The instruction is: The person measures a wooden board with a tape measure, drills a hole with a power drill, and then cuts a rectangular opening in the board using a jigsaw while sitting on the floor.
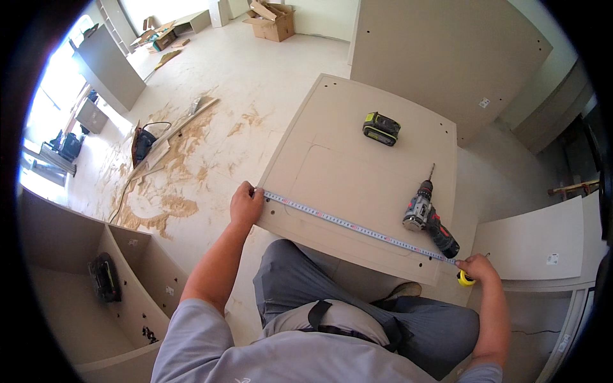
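Note:
A tape measure (465, 279) with a yellow case is in my right hand (480, 268), just off the right edge of a beige cabinet panel (357, 172). Its blade (354, 227) runs out straight across the panel's near part. At the left edge, my left hand (246, 204) pinches the blade's end against the panel. A thin stick-like tip pokes up beside my right fingers, too small to name. A cordless drill (423, 214) with a bit fitted lies on the panel, close to the blade's right part. Farther back sits a black and green battery pack (382, 128). Faint pencil lines mark the surface.
Tall panels (440, 57) stand behind the work surface. An open cabinet carcass (128, 274) is at my left, holding another black battery pack (105, 277). Sawdust, a power saw (143, 143) and a long strip lie on the floor. A cardboard box (273, 25) stands far back.

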A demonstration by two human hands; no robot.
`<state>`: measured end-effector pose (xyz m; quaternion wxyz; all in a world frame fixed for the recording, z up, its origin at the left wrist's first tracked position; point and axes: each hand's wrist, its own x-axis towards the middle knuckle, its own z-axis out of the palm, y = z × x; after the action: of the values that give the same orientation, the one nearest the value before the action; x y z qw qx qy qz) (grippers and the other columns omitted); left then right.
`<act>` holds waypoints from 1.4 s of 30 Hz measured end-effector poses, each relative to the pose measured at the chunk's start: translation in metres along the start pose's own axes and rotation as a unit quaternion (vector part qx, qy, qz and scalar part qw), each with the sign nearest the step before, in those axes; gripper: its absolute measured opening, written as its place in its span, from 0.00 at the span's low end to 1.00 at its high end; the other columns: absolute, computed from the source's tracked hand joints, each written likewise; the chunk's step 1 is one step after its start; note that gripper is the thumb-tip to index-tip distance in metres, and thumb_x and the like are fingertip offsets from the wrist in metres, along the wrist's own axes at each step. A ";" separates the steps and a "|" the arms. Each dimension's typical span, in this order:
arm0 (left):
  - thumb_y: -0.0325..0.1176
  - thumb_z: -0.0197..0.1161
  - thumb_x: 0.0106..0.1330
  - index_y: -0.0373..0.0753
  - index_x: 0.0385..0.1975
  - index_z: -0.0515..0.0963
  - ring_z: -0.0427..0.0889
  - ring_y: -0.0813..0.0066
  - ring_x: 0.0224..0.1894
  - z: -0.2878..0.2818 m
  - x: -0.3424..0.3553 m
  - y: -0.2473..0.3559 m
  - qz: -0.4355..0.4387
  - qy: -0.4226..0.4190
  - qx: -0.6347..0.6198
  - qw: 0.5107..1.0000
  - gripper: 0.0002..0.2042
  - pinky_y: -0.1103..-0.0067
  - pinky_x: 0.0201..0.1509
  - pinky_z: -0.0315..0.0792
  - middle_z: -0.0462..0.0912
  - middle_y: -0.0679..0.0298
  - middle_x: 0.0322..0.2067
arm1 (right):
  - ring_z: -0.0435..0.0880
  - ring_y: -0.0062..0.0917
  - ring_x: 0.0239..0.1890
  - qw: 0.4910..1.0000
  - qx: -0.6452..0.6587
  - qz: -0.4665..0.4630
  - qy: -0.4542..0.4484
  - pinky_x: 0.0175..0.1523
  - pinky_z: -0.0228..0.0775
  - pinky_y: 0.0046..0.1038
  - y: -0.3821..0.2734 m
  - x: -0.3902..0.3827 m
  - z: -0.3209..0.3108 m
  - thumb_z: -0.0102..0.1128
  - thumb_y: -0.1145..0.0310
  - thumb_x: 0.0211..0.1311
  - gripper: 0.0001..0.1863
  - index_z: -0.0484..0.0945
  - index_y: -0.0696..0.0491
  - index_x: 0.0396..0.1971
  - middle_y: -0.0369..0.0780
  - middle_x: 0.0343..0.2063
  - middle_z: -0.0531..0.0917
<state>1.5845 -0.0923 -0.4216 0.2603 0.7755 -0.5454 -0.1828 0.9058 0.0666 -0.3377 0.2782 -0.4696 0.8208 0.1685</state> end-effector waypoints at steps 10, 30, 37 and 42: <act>0.34 0.62 0.71 0.35 0.38 0.79 0.85 0.59 0.42 0.010 -0.003 -0.007 0.048 0.087 -0.155 0.983 0.08 0.66 0.50 0.78 0.85 0.55 0.36 | 0.87 0.33 0.36 0.977 0.119 -0.133 -0.112 0.47 0.78 0.36 -0.031 -0.056 -0.027 0.67 0.48 0.68 0.23 0.90 0.54 0.43 0.46 0.34 0.90; 0.49 0.56 0.67 0.35 0.75 0.60 0.51 0.44 0.81 0.048 -0.038 0.114 0.320 -0.183 0.234 0.900 0.38 0.49 0.82 0.39 0.56 0.45 0.77 | 0.83 0.25 0.37 0.862 0.379 -0.221 -0.254 0.43 0.77 0.31 0.007 0.019 -0.069 0.83 0.48 0.48 0.33 0.80 0.51 0.50 0.35 0.35 0.83; 0.50 0.56 0.64 0.35 0.76 0.57 0.48 0.42 0.81 0.051 -0.031 0.120 0.315 -0.213 0.265 0.886 0.41 0.48 0.82 0.38 0.54 0.44 0.78 | 0.79 0.24 0.36 0.561 0.826 0.048 -0.002 0.41 0.74 0.28 0.030 0.024 -0.010 0.71 0.59 0.62 0.16 0.79 0.46 0.46 0.34 0.34 0.79; 0.47 0.60 0.63 0.36 0.78 0.55 0.44 0.46 0.82 0.053 -0.035 0.128 0.278 -0.228 0.292 0.886 0.43 0.51 0.83 0.35 0.49 0.47 0.80 | 0.77 0.23 0.39 0.711 0.684 0.102 -0.123 0.46 0.72 0.31 0.028 -0.098 -0.004 0.71 0.61 0.62 0.16 0.76 0.48 0.45 0.33 0.35 0.76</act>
<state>1.4467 -0.1048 -0.3869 -0.0695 0.5702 -0.8116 -0.1067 0.9200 0.1453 -0.2740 0.6034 -0.0394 0.7127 -0.3557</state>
